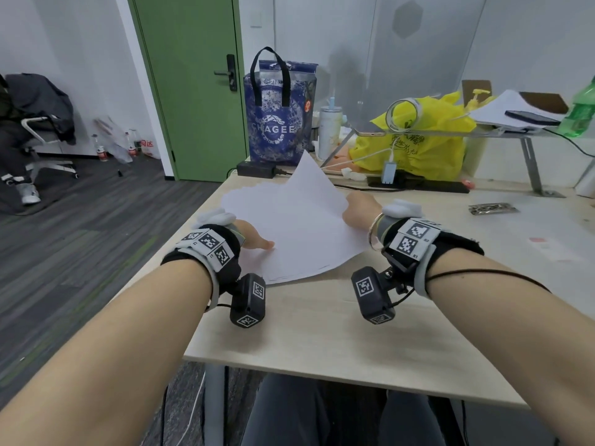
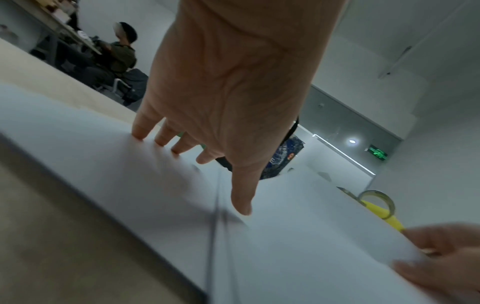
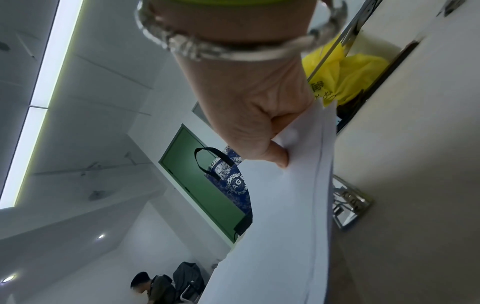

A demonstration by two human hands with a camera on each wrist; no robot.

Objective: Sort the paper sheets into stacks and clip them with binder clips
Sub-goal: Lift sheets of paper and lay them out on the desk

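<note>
A loose pile of white paper sheets (image 1: 289, 239) lies fanned out on the light wooden table (image 1: 322, 333). My left hand (image 1: 254, 235) rests flat on the pile's left side, its straight fingers (image 2: 166, 135) pressing the paper (image 2: 130, 174) down. My right hand (image 1: 359, 209) grips the right edge of the top sheet (image 1: 309, 181), thumb (image 3: 279, 156) curled over the paper (image 3: 285, 205), and lifts that sheet so its far corner stands up. No binder clip shows near my hands.
At the back of the table stand a blue tote bag (image 1: 278, 114), a white tumbler (image 1: 328, 130), a yellow plastic bag (image 1: 418, 143), a black power strip (image 1: 418, 185) and a raised shelf (image 1: 515, 130). A small dark packet (image 1: 491, 208) lies at the right. Another person sits at the far left (image 1: 13, 140).
</note>
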